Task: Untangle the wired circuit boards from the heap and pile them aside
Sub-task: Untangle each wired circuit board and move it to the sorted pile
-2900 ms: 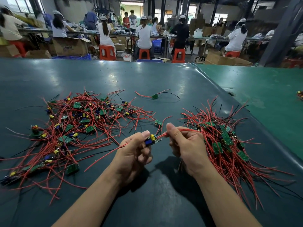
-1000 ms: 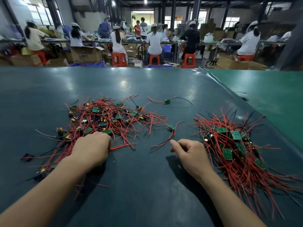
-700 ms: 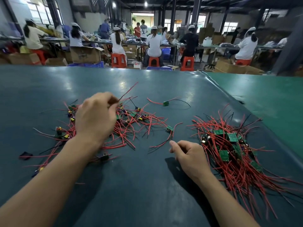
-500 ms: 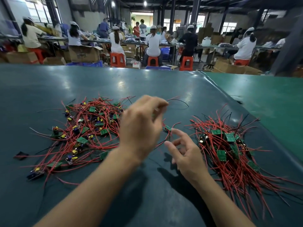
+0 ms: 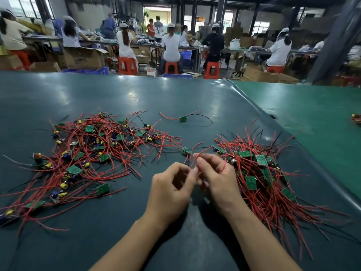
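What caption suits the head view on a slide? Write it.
Both hands, left hand and right hand, pinch a red wire between tangled heap and sorted pile.

The heap point(image 5: 91, 153) is spread on the worktop point(image 5: 136, 92) to the left of the two hands. The sorted pile point(image 5: 261, 177) lies to the right of the hands, just beside the right hand point(image 5: 216, 178). The left hand point(image 5: 172, 184) is held close against the right one, in front of both heaps. A single wired board point(image 5: 183, 119) is set apart behind the hands, between heap and pile. Seated workers point(image 5: 172, 45) are placed well behind the worktop.
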Demonstrator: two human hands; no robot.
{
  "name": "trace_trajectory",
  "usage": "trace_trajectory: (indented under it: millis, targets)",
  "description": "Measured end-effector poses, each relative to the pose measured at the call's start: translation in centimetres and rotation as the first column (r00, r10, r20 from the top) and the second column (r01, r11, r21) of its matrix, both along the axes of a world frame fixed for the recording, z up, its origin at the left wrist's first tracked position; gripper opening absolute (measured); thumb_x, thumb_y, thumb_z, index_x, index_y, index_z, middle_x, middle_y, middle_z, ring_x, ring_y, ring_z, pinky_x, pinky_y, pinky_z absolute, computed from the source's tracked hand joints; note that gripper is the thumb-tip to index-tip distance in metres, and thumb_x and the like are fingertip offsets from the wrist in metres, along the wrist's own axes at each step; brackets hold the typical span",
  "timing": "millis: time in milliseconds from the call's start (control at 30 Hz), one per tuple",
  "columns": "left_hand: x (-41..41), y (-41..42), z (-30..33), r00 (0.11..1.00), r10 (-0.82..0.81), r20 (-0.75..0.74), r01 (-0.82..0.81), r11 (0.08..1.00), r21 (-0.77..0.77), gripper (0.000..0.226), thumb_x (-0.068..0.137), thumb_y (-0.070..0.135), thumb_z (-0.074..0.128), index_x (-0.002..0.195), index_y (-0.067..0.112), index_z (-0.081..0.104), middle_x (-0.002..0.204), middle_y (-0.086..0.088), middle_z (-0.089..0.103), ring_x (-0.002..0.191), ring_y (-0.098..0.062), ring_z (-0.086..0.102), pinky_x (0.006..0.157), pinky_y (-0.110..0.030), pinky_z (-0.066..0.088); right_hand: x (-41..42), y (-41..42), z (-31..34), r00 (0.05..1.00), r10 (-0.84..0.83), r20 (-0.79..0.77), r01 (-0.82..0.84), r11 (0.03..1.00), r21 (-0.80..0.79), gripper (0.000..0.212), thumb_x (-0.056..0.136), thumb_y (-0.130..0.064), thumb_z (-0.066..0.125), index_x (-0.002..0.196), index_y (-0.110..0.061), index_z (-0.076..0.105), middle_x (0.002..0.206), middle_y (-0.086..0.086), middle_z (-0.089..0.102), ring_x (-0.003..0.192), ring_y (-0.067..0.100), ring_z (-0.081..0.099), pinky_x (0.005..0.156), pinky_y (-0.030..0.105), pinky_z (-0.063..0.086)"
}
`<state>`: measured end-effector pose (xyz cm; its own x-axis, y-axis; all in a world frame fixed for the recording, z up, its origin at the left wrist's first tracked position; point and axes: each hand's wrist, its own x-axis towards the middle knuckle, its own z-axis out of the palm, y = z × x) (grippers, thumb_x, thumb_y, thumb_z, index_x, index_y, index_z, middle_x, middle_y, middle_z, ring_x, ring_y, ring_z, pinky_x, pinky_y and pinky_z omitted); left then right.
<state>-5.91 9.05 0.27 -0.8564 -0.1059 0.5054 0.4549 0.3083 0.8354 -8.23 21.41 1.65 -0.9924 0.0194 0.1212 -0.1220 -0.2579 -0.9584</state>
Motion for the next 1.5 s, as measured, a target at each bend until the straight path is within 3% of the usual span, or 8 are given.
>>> trace_trajectory:
  millis: [167, 400, 633, 1000, 1133, 1233, 1367, 1500]
  targets:
    - [-0.6, -0.4, 0.3, 0.993, 0.049, 0.112, -0.061, 0.993, 0.105, 0.028, 0.083, 0.042, 0.067, 0.074, 0.015, 0.065, 0.063, -0.002, 0.065, 0.054, -0.009, 0.054, 0.053, -0.027, 0.045, 0.4, -0.4, -0.1, 0.994, 0.019, -0.106, 0.008, 0.969, 0.246, 0.014, 0.090, 0.000, 0.064, 0.091, -0.012, 0.071, 0.075, 0.000, 0.070, 0.059, 0.006, 0.060, 0.055, 0.017, 0.046]
    - [-0.4, -0.8, 1.4, 0.980, -0.066, 0.186, -0.012, 0.921, 0.389, 0.046, 0.082, 0.053, 0.056, 0.080, 0.010, 0.072, 0.045, -0.002, 0.034, 0.039, -0.012, 0.026, 0.040, -0.023, 0.022, 0.6, 0.1, -0.6, 0.887, 0.018, -0.461, 0.354, 0.614, 0.706, 0.022, 0.090, -0.003, 0.066, 0.085, -0.021, 0.078, 0.082, 0.004, 0.060, 0.070, 0.019, 0.058, 0.064, 0.030, 0.046]
    - [-0.6, -1.1, 1.7, 0.909, -0.336, 0.246, 0.174, 0.844, 0.508, 0.040, 0.072, 0.054, 0.075, 0.067, 0.014, 0.070, 0.057, -0.010, 0.062, 0.035, -0.014, 0.046, 0.038, -0.018, 0.037, 1.2, 0.5, 0.4, 0.919, -0.016, -0.393, 0.365, 0.405, 0.838, 0.021, 0.075, -0.012, 0.063, 0.088, -0.024, 0.073, 0.102, -0.005, 0.057, 0.088, 0.016, 0.053, 0.064, 0.030, 0.040]
    - [-1.6, -2.9, 2.1, 0.801, -0.412, 0.433, 0.118, 0.819, 0.561, 0.050, 0.067, 0.047, 0.073, 0.066, 0.001, 0.052, 0.047, -0.004, 0.046, 0.036, -0.012, 0.039, 0.036, -0.017, 0.027, 1.5, -0.6, -0.2, 0.570, 0.381, -0.728, 0.695, 0.248, 0.675, 0.020, 0.084, -0.003, 0.056, 0.078, -0.008, 0.075, 0.112, 0.017, 0.067, 0.097, 0.037, 0.064, 0.069, 0.043, 0.053]
    - [-1.9, -3.3, 1.9, 0.757, -0.558, 0.339, 0.066, 0.581, 0.811, 0.035, 0.074, 0.044, 0.065, 0.079, 0.010, 0.072, 0.073, -0.005, 0.069, 0.063, -0.014, 0.065, 0.052, -0.020, 0.051, 1.6, 0.1, -0.4, 0.911, 0.195, -0.363, 0.185, 0.594, 0.783, 0.042, 0.082, -0.002, 0.070, 0.117, -0.025, 0.067, 0.112, 0.006, 0.066, 0.090, 0.018, 0.062, 0.082, 0.037, 0.053]
    - [-2.1, -4.1, 2.2, 0.749, -0.643, 0.159, 0.094, 0.341, 0.935, 0.036, 0.081, 0.038, 0.061, 0.093, 0.007, 0.077, 0.091, -0.007, 0.074, 0.076, -0.014, 0.071, 0.066, -0.024, 0.058, 2.0, -0.4, 0.1, 0.959, 0.265, -0.105, -0.206, 0.899, 0.387, 0.038, 0.084, -0.009, 0.059, 0.119, -0.024, 0.064, 0.087, 0.008, 0.072, 0.060, 0.025, 0.057, 0.055, 0.034, 0.050]
    - [-2.2, -4.5, 2.1, 0.638, -0.770, -0.012, 0.160, 0.118, 0.980, 0.045, 0.086, 0.042, 0.057, 0.105, 0.004, 0.072, 0.072, 0.004, 0.060, 0.049, -0.003, 0.052, 0.050, -0.017, 0.045, 1.8, -0.3, 1.0, 0.955, 0.282, 0.095, -0.273, 0.957, -0.094, 0.053, 0.091, -0.050, 0.049, 0.100, -0.004, 0.073, 0.080, 0.017, 0.069, 0.051, 0.025, 0.058, 0.044, 0.025, 0.045]
    - [-1.8, -4.1, 1.8, 0.478, -0.878, -0.002, 0.267, 0.144, 0.953, 0.047, 0.091, 0.043, 0.050, 0.105, 0.004, 0.072, 0.065, 0.006, 0.053, 0.039, -0.001, 0.039, 0.043, -0.015, 0.033, 1.3, 0.1, 1.2, 0.977, 0.138, 0.160, -0.148, 0.987, 0.055, 0.039, 0.085, -0.045, 0.060, 0.097, -0.011, 0.076, 0.061, 0.006, 0.048, 0.042, 0.012, 0.034, 0.039, 0.017, 0.024]
